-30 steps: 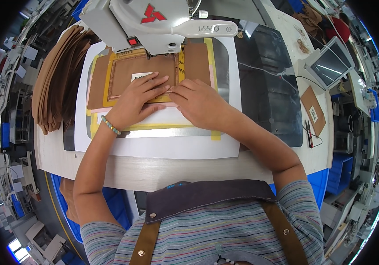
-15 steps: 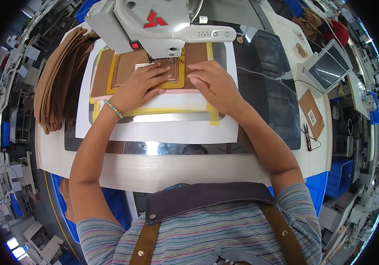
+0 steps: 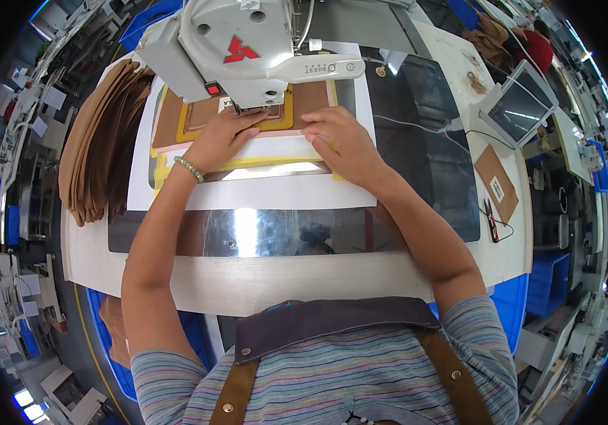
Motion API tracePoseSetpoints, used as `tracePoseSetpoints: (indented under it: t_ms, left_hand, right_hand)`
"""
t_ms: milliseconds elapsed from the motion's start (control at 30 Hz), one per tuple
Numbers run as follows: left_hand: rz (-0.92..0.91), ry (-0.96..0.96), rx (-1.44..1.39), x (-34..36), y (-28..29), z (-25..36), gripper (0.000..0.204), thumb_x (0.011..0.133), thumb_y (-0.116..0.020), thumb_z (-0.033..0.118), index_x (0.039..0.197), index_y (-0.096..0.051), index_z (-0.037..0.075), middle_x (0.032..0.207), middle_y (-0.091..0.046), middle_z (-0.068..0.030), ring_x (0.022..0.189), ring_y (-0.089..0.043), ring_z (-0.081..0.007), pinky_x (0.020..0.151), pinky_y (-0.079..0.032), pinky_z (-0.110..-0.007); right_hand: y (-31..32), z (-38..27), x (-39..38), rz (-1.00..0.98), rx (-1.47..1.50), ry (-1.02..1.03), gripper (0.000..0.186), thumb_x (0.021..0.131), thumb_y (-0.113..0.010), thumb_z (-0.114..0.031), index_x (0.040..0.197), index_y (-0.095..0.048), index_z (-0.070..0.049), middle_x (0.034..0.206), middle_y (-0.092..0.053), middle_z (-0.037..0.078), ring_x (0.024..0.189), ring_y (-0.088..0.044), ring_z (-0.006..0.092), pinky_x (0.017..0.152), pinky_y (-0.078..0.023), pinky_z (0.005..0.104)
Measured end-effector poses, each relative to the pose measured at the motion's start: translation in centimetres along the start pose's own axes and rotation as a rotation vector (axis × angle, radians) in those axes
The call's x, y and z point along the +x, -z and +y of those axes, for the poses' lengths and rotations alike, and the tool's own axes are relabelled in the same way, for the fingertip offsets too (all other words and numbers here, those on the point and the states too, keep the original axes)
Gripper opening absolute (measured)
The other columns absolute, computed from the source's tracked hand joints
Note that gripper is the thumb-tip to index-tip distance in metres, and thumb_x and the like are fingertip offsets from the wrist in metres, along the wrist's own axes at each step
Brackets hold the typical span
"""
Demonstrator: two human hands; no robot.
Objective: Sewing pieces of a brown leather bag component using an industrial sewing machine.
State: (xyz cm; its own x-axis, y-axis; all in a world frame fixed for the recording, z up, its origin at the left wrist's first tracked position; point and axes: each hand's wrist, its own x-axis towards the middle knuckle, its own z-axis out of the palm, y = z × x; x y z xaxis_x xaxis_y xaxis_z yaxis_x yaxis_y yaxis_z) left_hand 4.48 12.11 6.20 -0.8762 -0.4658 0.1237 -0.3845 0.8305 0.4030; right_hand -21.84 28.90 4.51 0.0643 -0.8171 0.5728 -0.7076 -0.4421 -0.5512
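A white sewing machine head (image 3: 247,46) hangs over a flat template (image 3: 176,138) with yellow edging that holds brown fabric (image 3: 311,95). My left hand (image 3: 222,138) lies flat on the template just under the machine head, fingers spread, a bead bracelet on the wrist. My right hand (image 3: 339,145) presses flat on the template's right part, fingertips at its pale edge. Neither hand grips anything. The needle area is hidden behind the machine head.
A stack of brown fabric pieces (image 3: 98,142) lies at the left of the white table (image 3: 283,276). A shiny metal plate (image 3: 268,230) and a dark panel (image 3: 431,142) sit around the template. A small screen (image 3: 520,110), a brown card (image 3: 497,183) and scissors (image 3: 492,219) are at right.
Both hands have slid the template away from me, further under the machine head. My hands stay flat on it.
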Motion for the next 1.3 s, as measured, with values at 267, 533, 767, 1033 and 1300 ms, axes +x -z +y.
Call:
tracePoseSetpoints:
  t_ms: [267,533,767,1033,1300]
  left_hand:
    - [0.271,0.091,0.075,-5.3,1.7,-3.1,0.039,0.108,-0.062,0.019,0.144,-0.068,0.005,0.145,-0.066,-0.0197,0.138,-0.058,-0.0392,0.117,-0.046,-0.046]
    - [0.350,0.431,0.200,-10.4,3.6,-16.8,0.056,0.114,-0.054,0.034,0.155,-0.053,-0.003,0.155,-0.056,-0.0293,0.146,-0.052,-0.0427,0.124,-0.039,-0.047]
    - [0.264,0.433,0.382,-12.0,2.1,-20.7,0.048,0.115,-0.051,0.028,0.157,-0.057,0.005,0.169,-0.045,-0.0216,0.159,-0.037,-0.0379,0.130,-0.030,-0.047]
    - [0.490,0.336,-0.153,-11.4,2.5,-16.9,0.052,0.102,-0.070,0.009,0.151,-0.055,-0.001,0.160,-0.056,-0.0167,0.149,-0.052,-0.0293,0.124,-0.041,-0.040]
    - [0.181,0.362,-0.447,-6.2,1.8,-10.3,0.021,0.102,-0.071,0.019,0.111,-0.067,0.000,0.170,-0.041,-0.0115,0.156,-0.036,-0.0339,0.129,-0.030,-0.044]
  right_hand:
    - [0.0,0.0,0.0,-0.032,-0.010,0.032,0.020,0.098,-0.071,-0.016,0.111,-0.080,-0.004,0.130,-0.073,0.012,0.125,-0.062,0.0317,0.110,-0.048,0.0469]
    - [-0.1,-1.5,-0.8,-0.209,-0.211,0.215,0.038,0.093,-0.075,-0.016,0.130,-0.075,-0.009,0.145,-0.066,0.012,0.138,-0.057,0.0300,0.117,-0.041,0.0470]
    - [4.5,-2.8,-1.3,-0.216,-0.226,0.217,0.033,0.098,-0.071,-0.024,0.128,-0.076,-0.010,0.142,-0.068,0.010,0.138,-0.057,0.0287,0.115,-0.044,0.0461]
    - [11.2,2.3,-4.4,-0.122,-0.228,-0.023,0.023,0.098,-0.069,-0.016,0.115,-0.081,-0.005,0.131,-0.075,0.012,0.127,-0.066,0.0316,0.108,-0.053,0.0451]
    - [5.3,-1.6,0.4,-0.455,-0.213,-0.032,0.033,0.104,-0.064,-0.023,0.127,-0.075,-0.003,0.128,-0.072,0.013,0.125,-0.063,0.0321,0.111,-0.049,0.0445]
